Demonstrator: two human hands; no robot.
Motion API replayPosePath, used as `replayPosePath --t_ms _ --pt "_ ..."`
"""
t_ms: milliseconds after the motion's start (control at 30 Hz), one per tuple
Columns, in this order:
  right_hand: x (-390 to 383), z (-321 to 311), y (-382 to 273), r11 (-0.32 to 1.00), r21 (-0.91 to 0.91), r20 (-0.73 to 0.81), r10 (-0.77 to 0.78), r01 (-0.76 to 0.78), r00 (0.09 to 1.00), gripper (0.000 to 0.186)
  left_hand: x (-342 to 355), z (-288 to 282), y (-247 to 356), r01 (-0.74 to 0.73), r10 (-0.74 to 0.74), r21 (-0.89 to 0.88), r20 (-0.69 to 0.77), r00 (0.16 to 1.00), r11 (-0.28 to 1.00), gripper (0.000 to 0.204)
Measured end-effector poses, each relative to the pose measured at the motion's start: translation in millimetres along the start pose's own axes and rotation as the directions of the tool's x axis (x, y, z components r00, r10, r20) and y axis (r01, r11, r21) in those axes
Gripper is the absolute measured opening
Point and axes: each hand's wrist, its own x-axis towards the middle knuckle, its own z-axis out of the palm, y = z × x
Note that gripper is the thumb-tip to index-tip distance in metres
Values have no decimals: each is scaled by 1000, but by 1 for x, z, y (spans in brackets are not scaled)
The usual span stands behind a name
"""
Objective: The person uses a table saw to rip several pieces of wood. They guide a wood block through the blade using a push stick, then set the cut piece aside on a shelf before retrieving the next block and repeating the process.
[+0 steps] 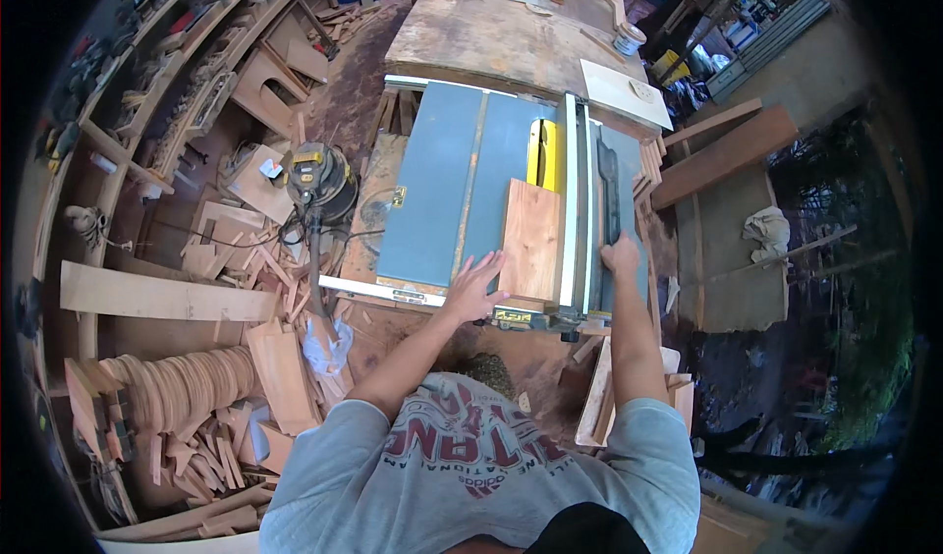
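Note:
A table saw with a blue-grey top stands before me. A pale wooden board lies flat against the left side of the rip fence, its far end at the yellow insert, where the blade is too small to make out. My left hand rests with fingers spread at the board's near left edge and on the saw top. Right of the fence, my right hand is closed at the near end of a long black push stick.
Beyond the saw is a wooden worktable with a tub. A vacuum with hose stands left among offcuts. Shelving lines the left side. Planks lean at the right.

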Motion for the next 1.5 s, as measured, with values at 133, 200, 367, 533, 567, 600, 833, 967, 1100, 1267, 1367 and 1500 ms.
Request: replayPosePath --t_ms 133,200,367,533,567,600,833,967,1100,1267,1367,1500 --pt "-40 -16 8 988 142 -1 68 -67 998 54 16 -6 -9 -24 24 -9 -5 1000 1000 88" --pt "-86 -26 15 724 688 -133 53 54 990 49 23 -7 -15 -39 39 -5 4 999 999 89" --pt "-248 -82 28 661 751 29 -45 8 999 45 40 -10 -23 -60 58 -34 -55 997 998 87" --pt "-378 -124 -33 877 478 35 -73 48 997 54 55 -15 -26 -55 52 -46 -46 998 997 87" --pt "-396 -131 -45 890 456 106 -45 -8 993 59 58 -16 -27 -32 31 -30 -40 999 999 87" --pt "-403 -134 -58 887 461 107 -30 -23 994 59 61 -17 -27 -47 47 -34 -24 999 998 87" --pt "-399 -126 -92 928 372 119 -15 -31 993 79 77 -21 -29 -18 17 -27 -35 999 999 86" --pt "-379 -105 -105 957 281 153 31 -74 988 82 87 -23 -32 18 -18 -43 -18 1000 999 86" --pt "-365 -99 -111 945 318 133 40 -81 990 74 102 -24 -36 50 -51 -96 -14 999 994 86" --pt "-341 -101 -116 936 342 138 33 -79 990 73 125 -27 -47 37 -39 -81 -18 999 996 91" --pt "-324 -102 -118 938 331 162 45 -98 986 73 140 -30 -53 32 -33 -81 -20 999 996 91" --pt "-307 -97 -120 931 361 124 3 -48 992 78 158 -33 -58 36 -36 -91 -2 999 995 92"
